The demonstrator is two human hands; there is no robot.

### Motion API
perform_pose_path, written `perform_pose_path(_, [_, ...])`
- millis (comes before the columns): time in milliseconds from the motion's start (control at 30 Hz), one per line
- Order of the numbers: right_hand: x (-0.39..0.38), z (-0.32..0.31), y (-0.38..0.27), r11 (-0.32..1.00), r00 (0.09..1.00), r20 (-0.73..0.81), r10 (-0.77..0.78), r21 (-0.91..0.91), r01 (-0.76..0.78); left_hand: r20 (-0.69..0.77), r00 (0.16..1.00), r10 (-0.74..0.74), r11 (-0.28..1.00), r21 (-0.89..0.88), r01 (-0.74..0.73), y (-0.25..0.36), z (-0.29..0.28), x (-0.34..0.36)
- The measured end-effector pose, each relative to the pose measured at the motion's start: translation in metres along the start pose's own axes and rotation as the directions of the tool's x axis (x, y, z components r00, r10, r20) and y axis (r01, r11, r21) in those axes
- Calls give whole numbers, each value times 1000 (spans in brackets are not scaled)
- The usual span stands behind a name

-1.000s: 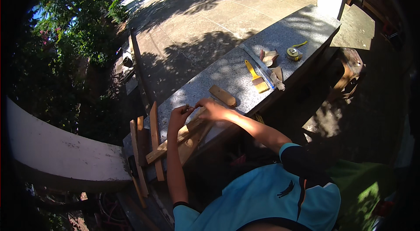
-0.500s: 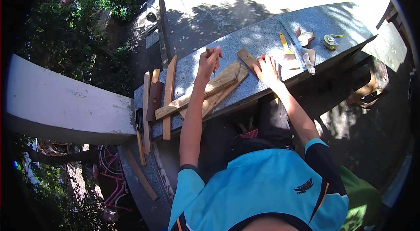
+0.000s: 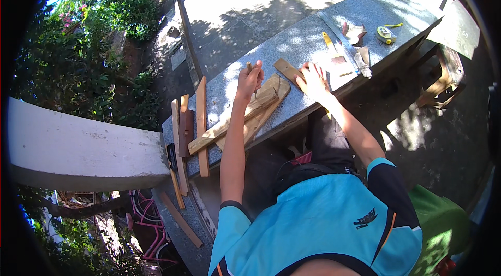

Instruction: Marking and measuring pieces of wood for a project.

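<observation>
My left hand (image 3: pixel 249 81) is closed on a small thin stick (image 3: pixel 249 67), its type unclear, above a long rough wooden piece (image 3: pixel 219 130). This piece lies over a wider board (image 3: pixel 255 128) on the speckled stone counter (image 3: pixel 377 0). Beside them, my right hand (image 3: pixel 315 84) has its fingers spread at the edge of a short wooden block (image 3: pixel 285 67). To the right are a yellow paintbrush (image 3: pixel 328 40), a metal straightedge (image 3: pixel 334 30), torn brown scraps (image 3: pixel 356 36) and a yellow tape measure (image 3: pixel 385 34). Several wood strips (image 3: pixel 202 119) lie at the left.
A white wall (image 3: pixel 83 145) borders the counter at the left, with a black-handled tool (image 3: pixel 172 157) nearby. A pink bicycle (image 3: pixel 148 213) is below it, a wooden stand (image 3: pixel 441 80) at the right, and plants (image 3: pixel 135 15) along the paved yard.
My right hand has moved right from the long wooden piece to the short block, and my left hand has separated from it, holding the thin stick. The camera view has shifted.
</observation>
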State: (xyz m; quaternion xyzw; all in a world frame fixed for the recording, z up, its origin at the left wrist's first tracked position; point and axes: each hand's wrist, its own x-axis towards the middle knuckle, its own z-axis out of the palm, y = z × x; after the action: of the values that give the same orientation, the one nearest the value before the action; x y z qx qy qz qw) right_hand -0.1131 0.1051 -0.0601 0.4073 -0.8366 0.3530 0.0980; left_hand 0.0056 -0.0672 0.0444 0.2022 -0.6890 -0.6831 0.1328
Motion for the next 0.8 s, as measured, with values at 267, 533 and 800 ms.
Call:
perform_pose_path(267, [0, 5, 3, 999, 1000, 2, -14, -37, 15, 11, 1000, 2, 981, 193, -5, -2, 3, 7])
perform_pose_path(533, [3, -7, 5, 1000, 1000, 13, 17, -19, -17, 25, 998, -59, 988, 144, 54, -6, 14, 21])
perform_pose_path(800, [-2, -1, -10, 998, 991, -117, -58, -46, 53, -104, 994, 27, 919, 393, 16, -22, 24, 21])
